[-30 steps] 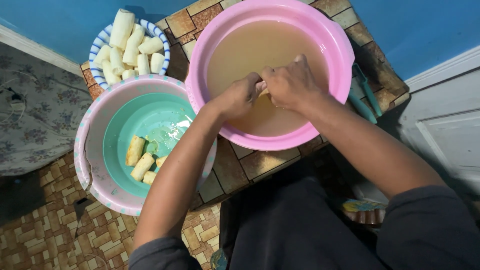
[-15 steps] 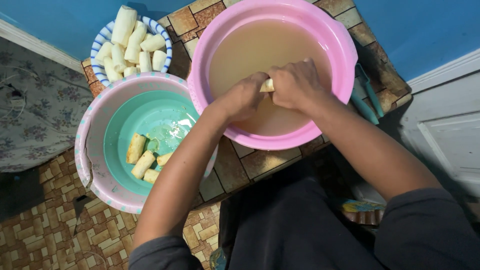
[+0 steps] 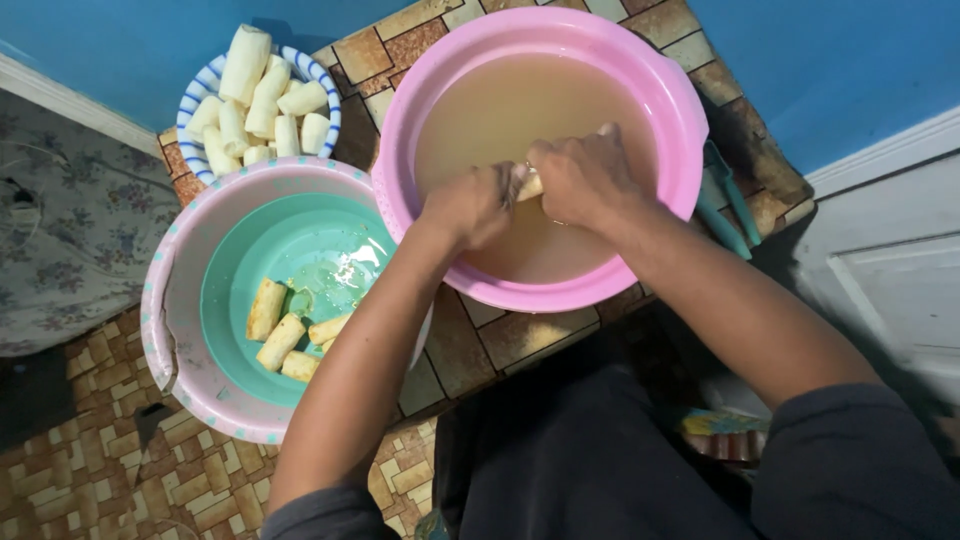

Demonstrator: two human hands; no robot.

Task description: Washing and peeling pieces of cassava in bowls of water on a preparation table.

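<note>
Pale peeled root piece held over a pink basin of cloudy water.

The root piece point(image 3: 531, 184) shows between both fists: left hand point(image 3: 468, 205) and right hand point(image 3: 585, 178) each have their grip curled tight around it. The pink basin point(image 3: 690, 120) sits on a tiled surface point(image 3: 385, 50) by blue walls.

Both arms reach out from near to far, bare up to dark sleeves pushed to the elbows. The left hand point(image 3: 468, 207) is curled into a loose fist, knuckles up. The right hand point(image 3: 585, 180) is curled too, just beside it on the right. The two hands almost touch, fingers bent down and tucked in.
</note>
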